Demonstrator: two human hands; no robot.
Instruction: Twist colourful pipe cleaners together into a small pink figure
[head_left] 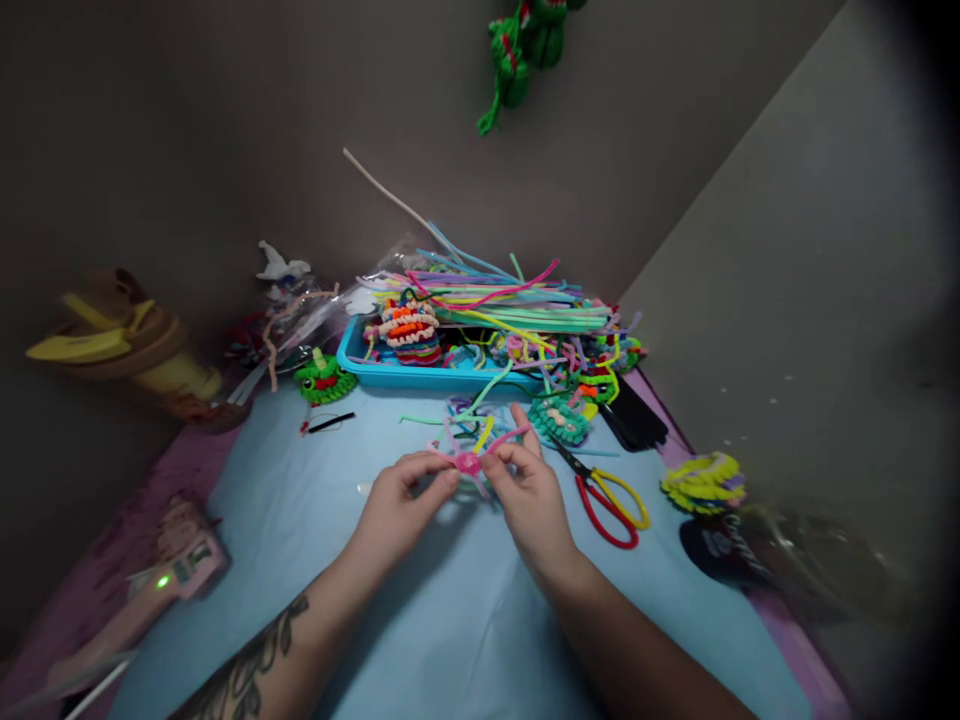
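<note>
My left hand (pixel 409 500) and my right hand (pixel 529 500) meet over the middle of the table, pinching a small pink pipe cleaner piece (pixel 469 462) between them. Its centre is a bright pink knot, and pink, lilac and yellow ends stick out from it. The left thumb and forefinger grip its left side; those of the right hand grip the right side, where one pink strand slants up past the raised fingers. Just behind the hands lies a teal pipe cleaner figure (pixel 561 418). Scissors (pixel 609 498) with one red and one yellow handle lie to the right of my right hand.
A blue tray (pixel 450 378) heaped with a bundle of pipe cleaners (pixel 517 300) stands at the back. Left of it sits a green figure (pixel 324 378). A pink glue gun (pixel 176 575) with a lit green light lies at left. A yellow twisted piece (pixel 703 484) rests at right.
</note>
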